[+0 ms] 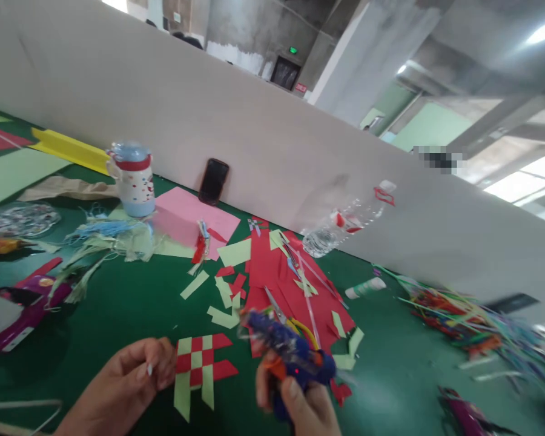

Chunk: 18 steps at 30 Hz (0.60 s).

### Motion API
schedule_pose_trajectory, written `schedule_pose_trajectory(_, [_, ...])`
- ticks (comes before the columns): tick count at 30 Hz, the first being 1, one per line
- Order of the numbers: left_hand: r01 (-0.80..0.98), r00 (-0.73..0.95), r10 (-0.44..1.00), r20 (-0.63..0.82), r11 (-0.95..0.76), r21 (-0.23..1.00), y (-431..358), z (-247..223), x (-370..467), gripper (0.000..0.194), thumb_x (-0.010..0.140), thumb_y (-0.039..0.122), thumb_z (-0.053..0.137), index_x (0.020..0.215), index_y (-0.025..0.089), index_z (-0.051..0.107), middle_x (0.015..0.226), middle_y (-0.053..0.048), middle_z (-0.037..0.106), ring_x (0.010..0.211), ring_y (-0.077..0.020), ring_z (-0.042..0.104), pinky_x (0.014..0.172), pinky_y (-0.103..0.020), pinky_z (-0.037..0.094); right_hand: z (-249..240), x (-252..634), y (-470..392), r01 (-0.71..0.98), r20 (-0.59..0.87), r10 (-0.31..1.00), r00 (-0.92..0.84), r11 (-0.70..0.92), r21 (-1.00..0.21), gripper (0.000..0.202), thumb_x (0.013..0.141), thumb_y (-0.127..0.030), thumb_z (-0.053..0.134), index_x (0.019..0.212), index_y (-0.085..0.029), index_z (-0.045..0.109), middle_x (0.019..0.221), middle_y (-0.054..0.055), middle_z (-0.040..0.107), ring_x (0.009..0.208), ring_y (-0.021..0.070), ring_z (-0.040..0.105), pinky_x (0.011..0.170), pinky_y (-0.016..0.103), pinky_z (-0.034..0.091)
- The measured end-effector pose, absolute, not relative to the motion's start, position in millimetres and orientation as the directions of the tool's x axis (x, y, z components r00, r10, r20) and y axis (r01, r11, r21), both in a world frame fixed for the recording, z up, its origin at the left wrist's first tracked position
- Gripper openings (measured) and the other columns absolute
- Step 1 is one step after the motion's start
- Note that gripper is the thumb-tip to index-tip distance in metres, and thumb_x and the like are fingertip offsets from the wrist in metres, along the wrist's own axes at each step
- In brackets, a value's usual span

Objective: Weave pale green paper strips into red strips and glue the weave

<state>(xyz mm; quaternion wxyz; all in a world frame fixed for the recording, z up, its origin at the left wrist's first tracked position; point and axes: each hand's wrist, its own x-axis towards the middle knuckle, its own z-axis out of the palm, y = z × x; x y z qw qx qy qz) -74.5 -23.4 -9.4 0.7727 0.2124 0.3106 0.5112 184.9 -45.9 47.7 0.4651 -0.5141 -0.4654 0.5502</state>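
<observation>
My right hand (300,402) is wrapped round a blue glue gun (281,342) with an orange trigger, its nozzle turned up and left. The gun is slightly blurred and hangs over the table. My left hand (134,372) is closed in a pinch, with a tiny whitish spot at its fingertips that I cannot make out. Just right of those fingers lies a woven paper piece (202,363) of red and pale green strips, checked in the middle with loose ends. Behind the glue gun, yellow-handled scissors (302,330) rest on red paper (270,266).
Green and red paper scraps (227,290) are scattered behind the woven piece. A phone (214,180) and a tilted plastic bottle (345,224) lean on the partition (272,145). A flask (136,181) stands left; a glue stick (366,287) and bundled stems (463,315) lie right.
</observation>
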Motion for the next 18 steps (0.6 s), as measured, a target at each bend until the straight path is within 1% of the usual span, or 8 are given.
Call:
schedule_pose_trajectory(2, [-0.515,0.212,0.944,-0.252,0.327,0.792,-21.2,-16.1,-88.0,0.032,0.067,0.049,0.083,0.065,0.023,0.064,0.069,0.001,0.054,0.069,-0.0151,0.048,0.064,-0.025,0.044,53.2,228.7,-45.3,0.300,-0.002,0.978,0.207,-0.065,-0.952,0.054,0.089,-0.068,0.052,0.100,-0.017,0.066,0.073,0.007,0.066,0.057,0.0161,0.053,0.060,0.030,0.046])
schedule_pose_trajectory(3, [-0.415,0.179,0.950,-0.257,0.310,0.856,-19.9,-18.6,-94.3,0.030,0.071,0.049,0.080,0.067,0.023,0.064,0.072,0.000,0.054,0.072,-0.0162,0.049,0.065,-0.025,0.045,54.5,254.3,-46.3,0.489,0.104,0.932,0.347,-0.086,-0.868,0.052,0.087,-0.067,0.056,0.100,-0.017,0.065,0.080,0.009,0.068,0.062,0.0188,0.057,0.065,0.032,0.048])
schedule_pose_trajectory(5, [-0.169,0.142,0.957,-0.251,0.274,0.947,-17.4,-21.8,-103.9,0.029,0.076,0.050,0.075,0.071,0.023,0.065,0.074,0.000,0.055,0.074,-0.0175,0.049,0.066,-0.025,0.044,53.3,306.6,-50.3,0.745,0.299,0.793,0.531,-0.269,-0.610,0.062,0.079,-0.072,0.057,0.107,-0.017,0.065,0.092,0.014,0.068,0.077,0.0286,0.064,0.070,0.038,0.051])
schedule_pose_trajectory(6, [-0.036,0.133,0.960,-0.245,0.252,0.967,-16.2,-22.7,-106.6,0.029,0.077,0.051,0.072,0.073,0.024,0.066,0.075,-0.001,0.055,0.074,-0.0181,0.050,0.066,-0.025,0.044,50.7,330.9,-52.7,0.798,0.328,0.763,0.557,-0.380,-0.468,0.066,0.079,-0.073,0.053,0.110,-0.016,0.065,0.098,0.016,0.068,0.085,0.0330,0.066,0.072,0.041,0.052])
schedule_pose_trajectory(7, [0.091,0.129,0.963,-0.235,0.224,0.970,-15.0,-23.4,-107.8,0.028,0.079,0.052,0.070,0.074,0.024,0.067,0.076,-0.001,0.057,0.075,-0.0186,0.051,0.066,-0.025,0.043,46.7,352.6,-55.4,0.815,0.324,0.754,0.572,-0.476,-0.331,0.068,0.081,-0.074,0.044,0.114,-0.017,0.064,0.101,0.017,0.067,0.086,0.0351,0.067,0.070,0.042,0.053])
schedule_pose_trajectory(10, [0.354,0.099,0.980,-0.173,0.128,0.926,-10.7,-25.0,-104.5,0.024,0.079,0.050,0.069,0.075,0.026,0.069,0.082,-0.002,0.064,0.078,-0.0209,0.056,0.069,-0.025,0.043,28.1,399.3,-63.3,0.797,0.253,0.757,0.603,-0.561,-0.222,0.073,0.081,-0.072,0.038,0.115,-0.012,0.064,0.099,0.022,0.066,0.076,0.0413,0.067,0.060,0.049,0.051])
schedule_pose_trajectory(13, [0.464,0.084,0.990,-0.115,0.063,0.884,-5.1,-25.2,-96.5,0.017,0.078,0.045,0.070,0.074,0.028,0.070,0.088,-0.003,0.068,0.089,-0.0253,0.058,0.075,-0.027,0.044,2.5,425.1,-68.2,0.823,0.180,0.804,0.566,-0.563,-0.074,0.064,0.084,-0.064,0.033,0.111,-0.016,0.065,0.093,0.018,0.066,0.075,0.0386,0.067,0.062,0.048,0.053])
schedule_pose_trajectory(18, [0.538,0.103,0.990,-0.091,0.022,0.843,5.2,-21.4,-86.8,0.014,0.076,0.043,0.073,0.072,0.029,0.073,0.089,-0.006,0.069,0.099,-0.0310,0.055,0.080,-0.032,0.043,-33.6,457.0,-67.2,0.836,0.183,0.817,0.547,-0.542,-0.082,0.064,0.078,-0.064,0.039,0.111,-0.015,0.063,0.095,0.019,0.069,0.088,0.0388,0.068,0.076,0.049,0.055])
